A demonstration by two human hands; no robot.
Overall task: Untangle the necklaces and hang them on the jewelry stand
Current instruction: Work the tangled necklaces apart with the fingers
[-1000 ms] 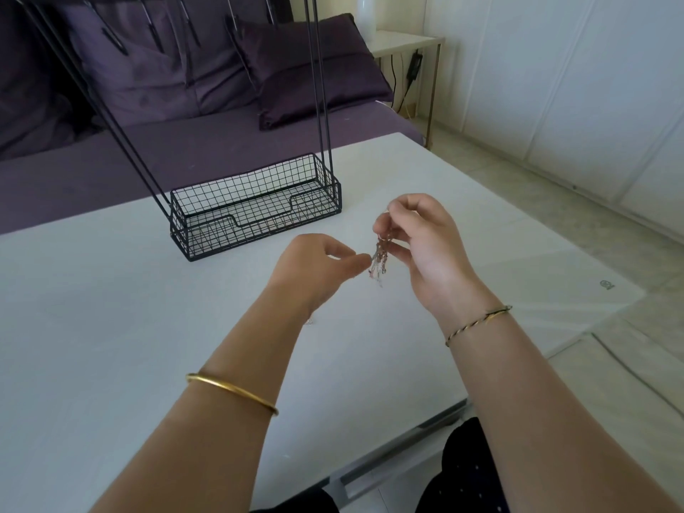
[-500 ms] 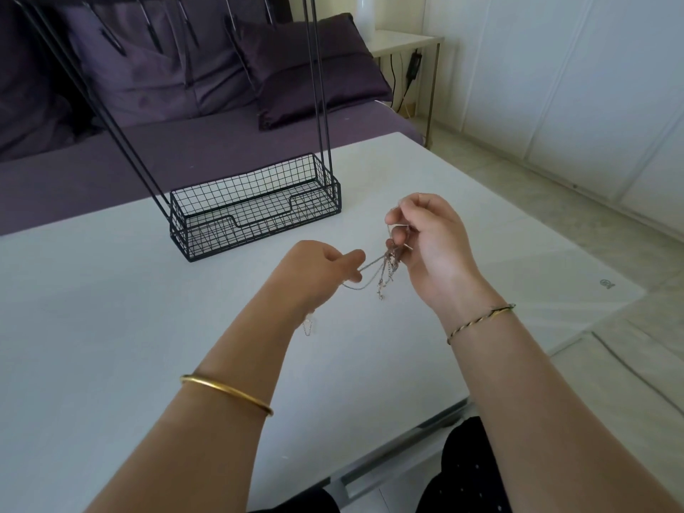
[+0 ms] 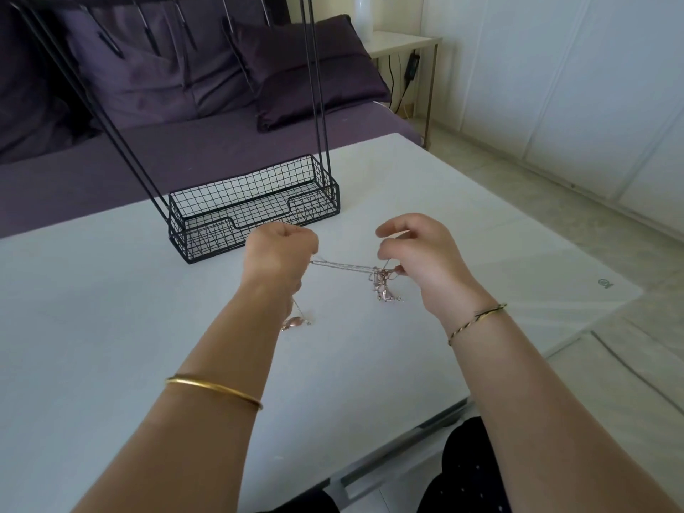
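Note:
Thin rose-gold necklaces (image 3: 383,286) hang in a tangled clump above the white table (image 3: 111,327). My right hand (image 3: 425,261) pinches the clump from the right. My left hand (image 3: 279,257) is closed on a chain that stretches taut across to the clump. A small pendant (image 3: 294,322) dangles below my left wrist. The black wire jewelry stand (image 3: 255,209) is behind my hands, a basket base with tall rods rising to hooks at the top edge.
A purple sofa with cushions (image 3: 303,68) runs behind the table. A small side table (image 3: 403,42) with a white vase and a cable stands at the back right. The table's right edge drops to a pale tiled floor (image 3: 555,201).
My left hand has pulled away to the left and up, drawing a chain taut out of the clump. The pendant now hangs below my left wrist.

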